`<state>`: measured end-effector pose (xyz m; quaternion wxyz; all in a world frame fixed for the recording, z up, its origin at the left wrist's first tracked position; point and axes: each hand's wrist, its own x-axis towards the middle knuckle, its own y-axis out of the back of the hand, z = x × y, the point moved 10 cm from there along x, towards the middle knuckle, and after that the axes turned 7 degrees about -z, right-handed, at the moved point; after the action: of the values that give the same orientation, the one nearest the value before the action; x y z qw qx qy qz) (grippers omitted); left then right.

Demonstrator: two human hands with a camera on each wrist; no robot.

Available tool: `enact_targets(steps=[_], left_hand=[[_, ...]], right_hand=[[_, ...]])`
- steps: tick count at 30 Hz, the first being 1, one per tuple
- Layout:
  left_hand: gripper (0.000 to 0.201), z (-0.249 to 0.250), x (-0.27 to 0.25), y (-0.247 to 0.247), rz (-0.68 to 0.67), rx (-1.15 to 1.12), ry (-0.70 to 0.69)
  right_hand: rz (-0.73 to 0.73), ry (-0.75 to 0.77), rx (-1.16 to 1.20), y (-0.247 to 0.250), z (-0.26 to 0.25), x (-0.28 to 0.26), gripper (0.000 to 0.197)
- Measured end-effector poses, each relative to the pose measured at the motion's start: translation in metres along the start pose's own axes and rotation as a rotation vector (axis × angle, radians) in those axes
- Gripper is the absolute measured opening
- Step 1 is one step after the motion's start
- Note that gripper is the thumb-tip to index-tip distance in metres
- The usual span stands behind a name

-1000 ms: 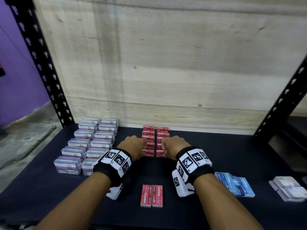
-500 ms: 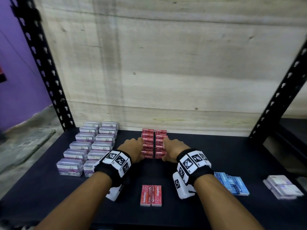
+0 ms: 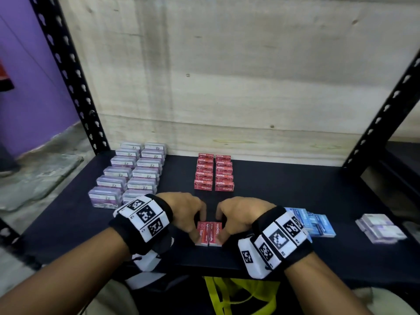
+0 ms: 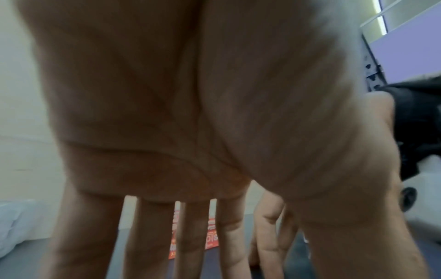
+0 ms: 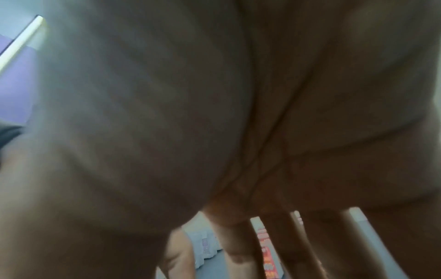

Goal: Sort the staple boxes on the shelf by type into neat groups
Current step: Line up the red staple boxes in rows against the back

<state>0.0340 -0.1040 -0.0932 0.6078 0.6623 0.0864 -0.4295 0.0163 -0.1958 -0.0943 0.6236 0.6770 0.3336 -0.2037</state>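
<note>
Staple boxes mostly stand sorted on the shelf (image 3: 284, 189): two loose red boxes (image 3: 209, 233) lie side by side near its front edge. The left hand (image 3: 185, 213) and right hand (image 3: 241, 215) each pinch one. Next they should join the red rows (image 3: 213, 172) behind, squarely. Half a second ago both hands flanked those rows.

Noting from my remote view: pale wood-grain back panel (image 3: 227, 76) fills the upper middle of the head frame. Black perforated upright (image 3: 68, 71) runs down the upper left, a second upright (image 3: 384, 114) slants along the right edge. Purple wall (image 3: 27, 87) at far left, grey concrete floor (image 3: 38, 178) below it. Yellow straps (image 3: 227, 294) at bottom centre.
</note>
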Motion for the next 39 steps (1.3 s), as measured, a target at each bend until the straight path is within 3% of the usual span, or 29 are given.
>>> enact_targets(steps=[2, 5, 14, 21, 25, 28, 34, 39], left_hand=[[0.071, 0.002, -0.002, -0.004, -0.007, 0.032, 0.009], [0.071, 0.006, -0.002, -0.005, 0.027, 0.128, 0.026], [0.053, -0.007, 0.0, 0.013, 0.236, 0.118, 0.192], [0.078, -0.016, 0.006, 0.017, 0.136, 0.095, 0.154], [0.057, -0.008, 0.013, 0.017, 0.136, 0.199, 0.076], [0.054, -0.004, 0.018, 0.014, 0.095, 0.289, 0.065], [0.037, -0.019, 0.018, 0.021, 0.166, 0.143, 0.093], [0.031, -0.03, 0.02, 0.029, 0.254, 0.039, 0.144]], right_hand=[[-0.035, -0.004, -0.043, -0.007, -0.001, 0.0, 0.069], [-0.009, -0.006, -0.112, -0.01, -0.004, 0.002, 0.072], [0.271, -0.06, -0.034, 0.017, 0.01, 0.007, 0.043], [0.179, -0.037, 0.008, 0.02, 0.016, 0.006, 0.064], [0.174, 0.05, -0.083, 0.025, 0.008, 0.004, 0.063], [0.165, 0.079, -0.184, 0.022, 0.002, 0.008, 0.061], [0.214, -0.005, -0.089, 0.028, 0.018, 0.018, 0.04], [0.289, -0.08, -0.05, 0.041, 0.029, 0.021, 0.034]])
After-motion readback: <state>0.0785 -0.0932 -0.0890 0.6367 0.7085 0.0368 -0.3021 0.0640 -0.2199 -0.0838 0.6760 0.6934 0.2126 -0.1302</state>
